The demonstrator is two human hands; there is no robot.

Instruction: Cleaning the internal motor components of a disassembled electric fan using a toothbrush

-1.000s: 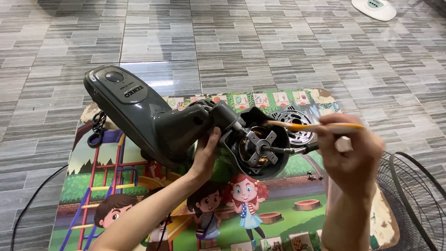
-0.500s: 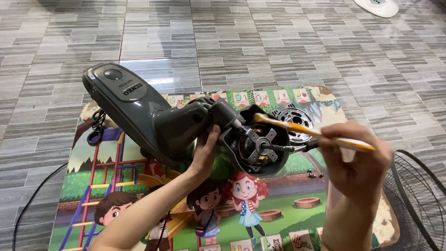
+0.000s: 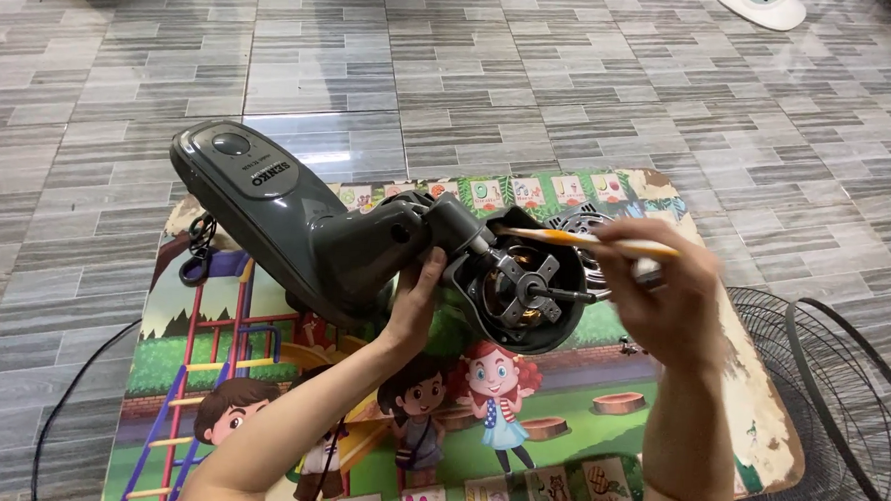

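A dark grey table fan body (image 3: 277, 213) lies tilted over a colourful children's play mat (image 3: 518, 434), its base pointing to the upper left. The open motor (image 3: 522, 286) with copper windings and a bare shaft faces right. My left hand (image 3: 415, 301) grips the fan's neck from below, just left of the motor. My right hand (image 3: 664, 300) holds a thin brush with an orange handle (image 3: 591, 242), whose tip rests at the motor's upper rim. A round metal motor cover (image 3: 585, 230) lies behind the motor on the mat.
A black wire fan grille (image 3: 825, 397) lies on the tiled floor at the right. A black power cord (image 3: 63, 414) runs along the floor at the left. A white round object (image 3: 762, 8) sits at the top right edge.
My right hand has moved left and closer to the motor, and the brush has levelled out with its tip on the motor's upper edge. The fan body has barely shifted.
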